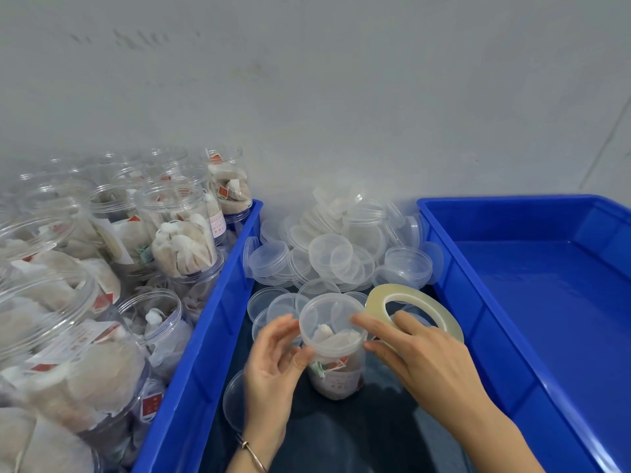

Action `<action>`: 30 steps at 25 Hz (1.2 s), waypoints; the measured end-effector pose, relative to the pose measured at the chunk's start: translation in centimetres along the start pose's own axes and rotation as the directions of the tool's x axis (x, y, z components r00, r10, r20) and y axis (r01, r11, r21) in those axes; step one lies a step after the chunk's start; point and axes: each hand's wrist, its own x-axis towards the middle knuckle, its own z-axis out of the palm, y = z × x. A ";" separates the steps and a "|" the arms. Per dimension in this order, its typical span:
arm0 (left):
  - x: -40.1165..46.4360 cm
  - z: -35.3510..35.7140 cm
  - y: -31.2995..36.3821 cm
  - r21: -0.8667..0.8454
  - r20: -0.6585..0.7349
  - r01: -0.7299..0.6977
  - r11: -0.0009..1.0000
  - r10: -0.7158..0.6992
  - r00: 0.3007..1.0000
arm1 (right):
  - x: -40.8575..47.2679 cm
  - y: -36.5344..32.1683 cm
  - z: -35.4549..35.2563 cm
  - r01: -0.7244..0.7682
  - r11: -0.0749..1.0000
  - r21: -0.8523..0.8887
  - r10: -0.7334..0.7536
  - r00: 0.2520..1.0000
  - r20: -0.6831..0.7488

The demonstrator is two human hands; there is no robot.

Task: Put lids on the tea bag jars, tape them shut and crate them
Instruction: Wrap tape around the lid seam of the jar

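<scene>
A clear jar of tea bags (336, 373) stands on the dark table in front of me, with a translucent lid (329, 322) on top. My left hand (273, 367) curls around the lid's left side, thumb against its lower edge. My right hand (420, 360) touches the lid's right side with its fingertips and holds a roll of clear tape (415, 307) tilted behind the jar. A pile of loose lids (338, 254) lies further back.
A blue crate (201, 353) on the left holds several open jars of tea bags (181, 233). A second blue crate (546, 302) on the right has nothing in it. A loose lid (234, 401) lies under my left wrist. A grey wall stands behind.
</scene>
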 end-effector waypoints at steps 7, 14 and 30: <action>-0.9 0.7 0.9 0.329 0.175 -0.159 0.931 0.106 0.979 | -0.1 -0.4 -0.4 0.016 1.000 0.015 -0.016 0.999 0.030; 1.0 5.0 0.7 0.423 0.039 -0.093 0.901 0.084 0.996 | -0.5 -0.1 -1.8 -0.082 0.997 -0.001 0.082 0.992 0.095; 2.6 -0.1 1.6 0.306 0.367 0.025 0.952 -0.142 0.919 | 5.1 3.0 0.5 -0.129 0.991 -0.036 0.132 0.914 0.383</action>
